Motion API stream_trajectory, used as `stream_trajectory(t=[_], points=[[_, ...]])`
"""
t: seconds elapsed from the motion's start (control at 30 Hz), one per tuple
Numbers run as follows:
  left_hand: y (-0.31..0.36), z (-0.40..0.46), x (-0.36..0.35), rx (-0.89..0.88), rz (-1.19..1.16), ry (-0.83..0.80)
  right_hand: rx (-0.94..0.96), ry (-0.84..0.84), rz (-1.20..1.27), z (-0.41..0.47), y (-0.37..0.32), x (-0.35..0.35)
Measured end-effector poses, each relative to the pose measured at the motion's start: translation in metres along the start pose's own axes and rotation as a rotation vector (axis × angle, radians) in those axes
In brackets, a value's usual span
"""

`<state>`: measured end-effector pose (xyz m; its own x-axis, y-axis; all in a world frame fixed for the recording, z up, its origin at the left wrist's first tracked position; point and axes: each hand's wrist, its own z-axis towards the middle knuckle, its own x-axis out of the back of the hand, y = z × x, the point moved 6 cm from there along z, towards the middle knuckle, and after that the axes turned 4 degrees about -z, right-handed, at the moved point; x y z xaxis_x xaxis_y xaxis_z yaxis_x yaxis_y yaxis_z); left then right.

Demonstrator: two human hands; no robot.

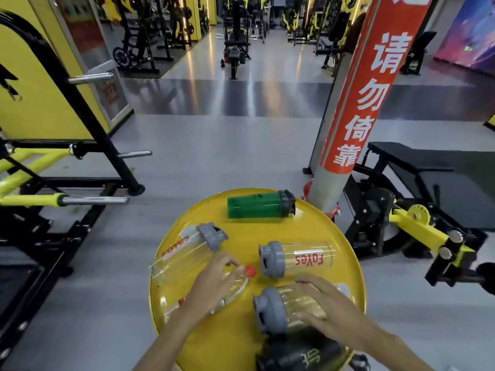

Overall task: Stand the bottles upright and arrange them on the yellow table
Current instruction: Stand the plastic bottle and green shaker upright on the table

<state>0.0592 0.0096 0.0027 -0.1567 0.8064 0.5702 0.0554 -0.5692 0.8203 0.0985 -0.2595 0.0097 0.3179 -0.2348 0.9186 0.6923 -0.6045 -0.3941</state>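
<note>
On the round yellow worktop (241, 231) every bottle lies flat. The left hand (214, 282) curls round the red-capped clear bottle (235, 286). Just right, the right hand (325, 309) rests with spread fingers on a grey-lidded shaker (276, 309).

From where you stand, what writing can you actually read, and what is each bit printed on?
"Foyes", red letters, upside down: on the clear bottle lying right of centre on the yellow table.
Red lettering on the clear bottle at left: looks like the same brand, too slanted to be sure.
"请勿倚靠", white characters: on the red banner round the pillar.
A pale character on the black bottle at the near edge: unreadable.
</note>
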Motion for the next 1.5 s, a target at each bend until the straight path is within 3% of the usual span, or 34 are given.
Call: stream_trajectory(t=[0.53, 0.77, 1.0, 1.5], points=[[-0.015, -0.006, -0.021, -0.025, 0.214, -0.075, 0.017, -0.187, -0.104, 0.027, 0.003, -0.012], [-0.019, -0.006, -0.029, -0.081, 0.394, -0.130, 0.023, -0.189, -0.214, 0.036, 0.003, -0.018], [-0.023, -0.003, -0.033, -0.029, 0.525, -0.147, 0.048, -0.177, -0.195, 0.040, -0.003, -0.015], [-0.022, -0.001, -0.034, -0.003, 0.539, -0.103, 0.061, -0.199, -0.195, 0.038, 0.000, -0.016]])
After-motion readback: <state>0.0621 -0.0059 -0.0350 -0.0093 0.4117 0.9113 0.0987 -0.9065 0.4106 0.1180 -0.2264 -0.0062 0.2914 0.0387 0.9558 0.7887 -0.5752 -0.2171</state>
